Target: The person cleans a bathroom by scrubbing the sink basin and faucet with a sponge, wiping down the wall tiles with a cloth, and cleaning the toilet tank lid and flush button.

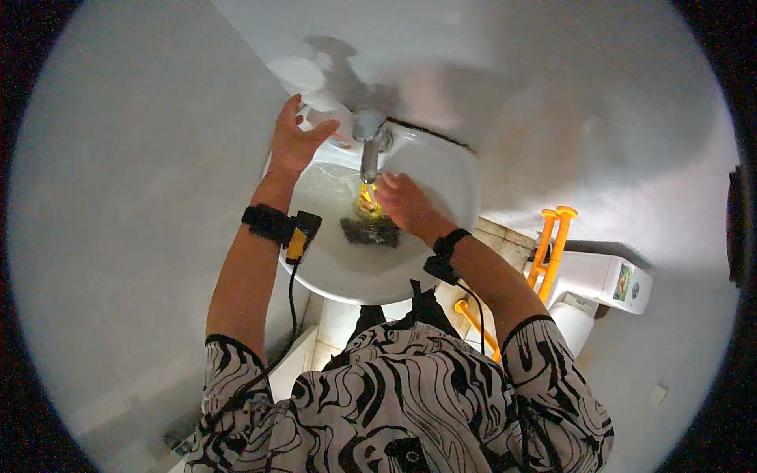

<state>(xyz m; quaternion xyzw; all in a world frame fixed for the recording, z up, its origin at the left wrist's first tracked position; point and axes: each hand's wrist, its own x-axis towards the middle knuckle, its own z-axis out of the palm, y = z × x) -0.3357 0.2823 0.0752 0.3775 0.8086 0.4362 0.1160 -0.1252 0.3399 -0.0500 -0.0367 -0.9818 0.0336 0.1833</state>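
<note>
A white ceramic washbasin (331,275) lies before me with water in it. Under the spout of the chrome faucet (369,156) is a yellow item (368,201), whose kind I cannot make out. My right hand (403,200) is beside it, fingers curled; whether they grip it is unclear. A dark, bristly-looking thing (371,232) lies in the basin just nearer to me. At the basin's back left corner, my left hand (300,137) has thumb and fingers spread around a pale, partly see-through thing (324,121), perhaps a container; contact is hard to tell.
Walls rise close at the left and behind the basin. To the right stand orange grab rails (553,254) and a white toilet (591,284). Black cables hang from the devices strapped to my wrists, the left one (291,295) beside the basin's front rim.
</note>
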